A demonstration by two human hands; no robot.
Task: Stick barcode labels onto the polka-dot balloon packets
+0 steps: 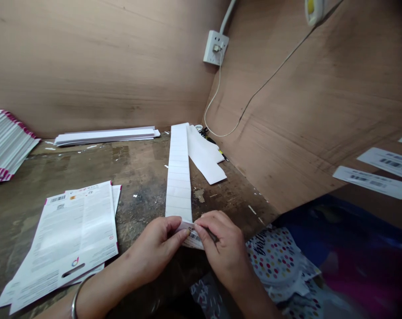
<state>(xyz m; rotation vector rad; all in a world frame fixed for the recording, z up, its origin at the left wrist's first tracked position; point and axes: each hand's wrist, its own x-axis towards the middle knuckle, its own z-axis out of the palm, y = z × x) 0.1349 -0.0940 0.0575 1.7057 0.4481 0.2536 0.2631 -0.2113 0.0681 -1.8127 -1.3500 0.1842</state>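
A long strip of white labels (178,173) runs from the back of the table toward me. Its near end bends up, showing a printed barcode label (194,237) between my hands. My left hand (157,246) pinches this end with thumb and forefinger. My right hand (222,243) pinches the label's right side, its thumb close to the left thumb. Whether the label is coming off the backing cannot be made out. Left of my hands lie a few white printed cards (77,226) with barcodes and a hang slot.
Stacked white-and-pink packages (9,144) stand at far left. Flat white strips (107,135) lie along the back wall, and folded white paper (205,155) beside the label strip. Barcode labels (373,181) hang at right. Dotted bags (277,257) sit below the table edge. A cord (250,99) runs along the wall.
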